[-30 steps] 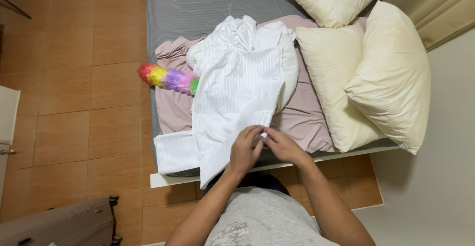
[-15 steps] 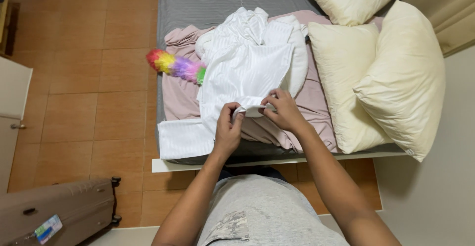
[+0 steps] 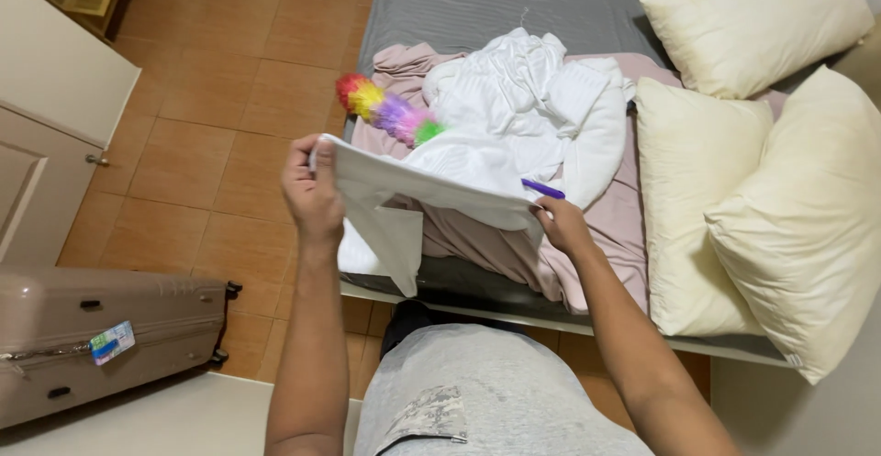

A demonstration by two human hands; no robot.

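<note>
A white cloth [image 3: 477, 144] lies crumpled on the bed, its near edge lifted and stretched between my hands. My left hand [image 3: 312, 190] grips one corner of the edge, raised over the bed's left side. My right hand [image 3: 560, 222] pinches the other end, next to a small purple tag [image 3: 543, 188]. Under the cloth is a pink sheet [image 3: 514, 245]. A rainbow-coloured duster [image 3: 385, 109] lies at the bed's left edge, just beyond the lifted cloth.
Three cream pillows [image 3: 707, 199] are piled on the right of the grey mattress [image 3: 514, 2]. A beige suitcase [image 3: 101, 337] lies on the tiled floor [image 3: 220, 98] at the lower left, beside a cream cupboard door [image 3: 46, 172].
My hands have moved apart and risen, pulling the cloth's near edge taut between them. The far part of the cloth has bunched up on the bed.
</note>
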